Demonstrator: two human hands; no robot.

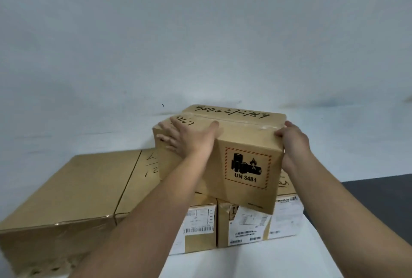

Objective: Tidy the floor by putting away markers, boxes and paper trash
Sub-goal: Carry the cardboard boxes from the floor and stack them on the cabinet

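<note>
While a wide, flat brown cardboard carton (73, 190) is lying at the left with handwritten strokes on its taped top, the left hand (185, 137) is pressing flat, fingers spread, on the smaller brown cardboard box (243, 144). That box is sitting tilted atop two labelled cartons (249, 222), bearing a red-hatched battery label reading "UN 3481" and upside-down handwritten digits. The right hand (294, 139) is gripping its right top edge. Pale wall is standing just behind.
</note>
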